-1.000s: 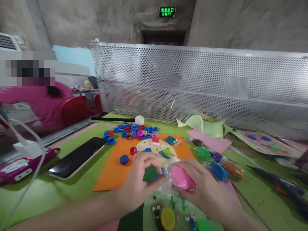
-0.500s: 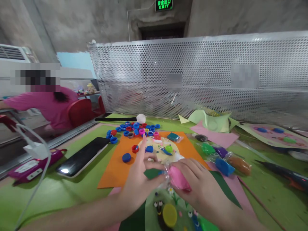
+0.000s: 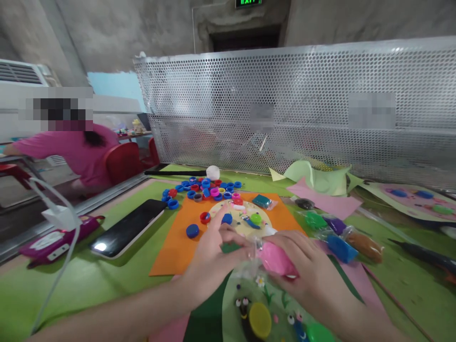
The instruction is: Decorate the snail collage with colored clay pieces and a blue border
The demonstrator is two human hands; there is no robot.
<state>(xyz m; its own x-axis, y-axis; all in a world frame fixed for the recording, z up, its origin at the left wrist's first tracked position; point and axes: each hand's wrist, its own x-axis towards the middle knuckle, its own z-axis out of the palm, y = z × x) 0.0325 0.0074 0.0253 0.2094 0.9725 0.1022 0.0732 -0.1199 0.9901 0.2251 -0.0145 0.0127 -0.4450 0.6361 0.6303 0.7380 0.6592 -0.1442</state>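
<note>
A lump of pink clay point(image 3: 276, 258) in a clear plastic wrapper lies in my right hand point(image 3: 313, 275), whose fingers curl around it. My left hand point(image 3: 210, 261) pinches the wrapper's open end point(image 3: 253, 247) with thumb and fingers, the forefinger stretched out. Both hands hover low over a light green craft sheet point(image 3: 270, 308) with a yellow cap and small clay figures. Behind them an orange sheet point(image 3: 178, 247) carries a round yellowish disc point(image 3: 242, 221) with clay bits and bottle caps.
Several blue, red and pink bottle caps point(image 3: 203, 190) are heaped at the orange sheet's far end. A black phone point(image 3: 128, 228) lies to the left, wrapped clay pieces point(image 3: 338, 244) to the right, a glue gun point(image 3: 427, 259) far right. A perforated metal screen point(image 3: 302, 104) closes the back. A person in pink sits at left.
The view has shifted slightly. My left hand's fingers have reworked their pinch on the wrapper's end, the forefinger now pointing forward. My right hand keeps the pink clay in place.
</note>
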